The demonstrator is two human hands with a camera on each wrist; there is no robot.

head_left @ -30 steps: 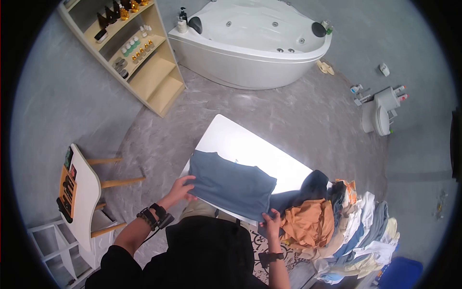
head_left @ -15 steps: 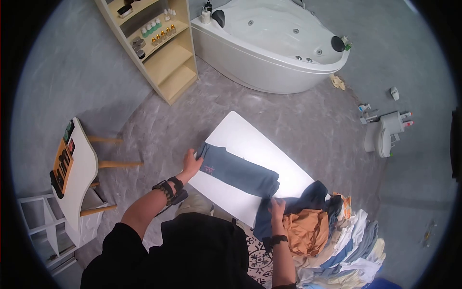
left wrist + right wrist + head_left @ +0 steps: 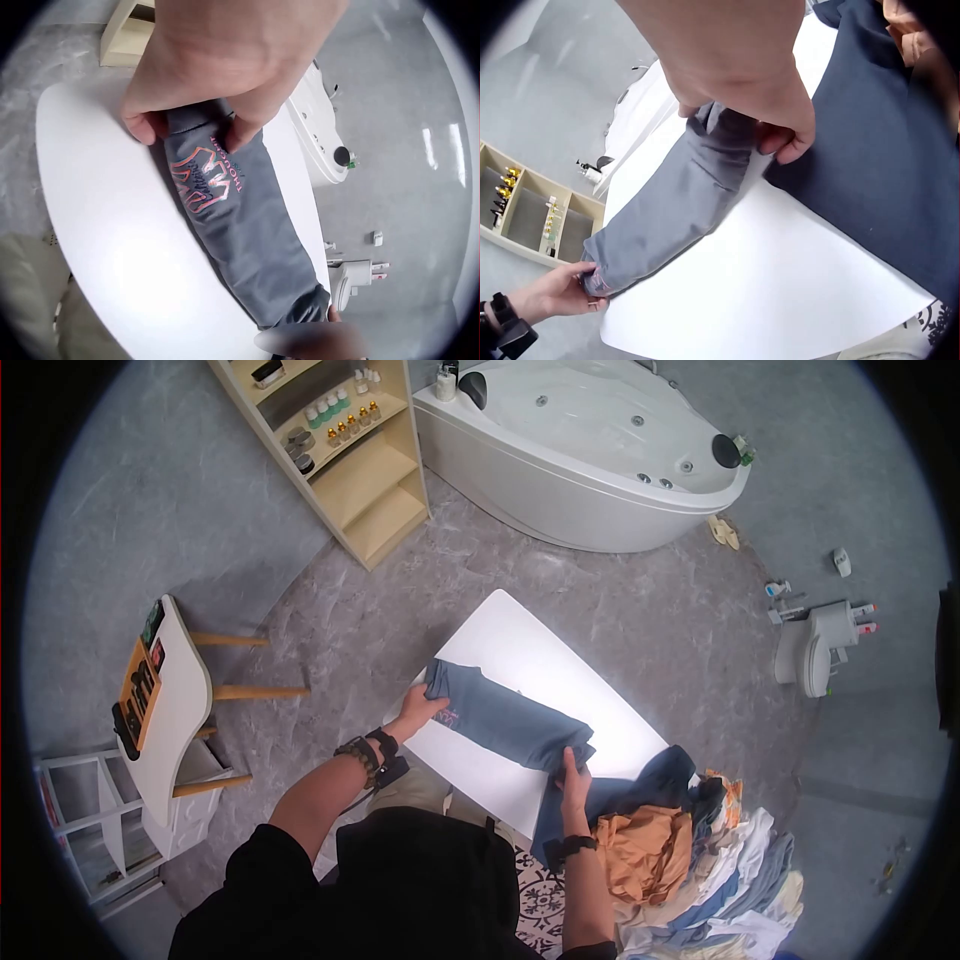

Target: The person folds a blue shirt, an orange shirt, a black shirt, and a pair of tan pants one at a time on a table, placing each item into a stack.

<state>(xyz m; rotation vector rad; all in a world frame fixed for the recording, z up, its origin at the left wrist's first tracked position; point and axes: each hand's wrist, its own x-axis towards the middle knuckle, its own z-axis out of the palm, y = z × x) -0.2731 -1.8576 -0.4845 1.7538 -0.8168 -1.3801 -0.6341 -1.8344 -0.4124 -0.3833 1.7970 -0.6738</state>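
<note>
One left hand and one right hand, narrowed to pinches, hold opposite ends of one folded grey garment on one white table; one bathtub stands far off.

Black short-sleeved shirt, beige trousers; left wrist: black strap, patterned bracelet, dark box; right wrist: black band.
</note>
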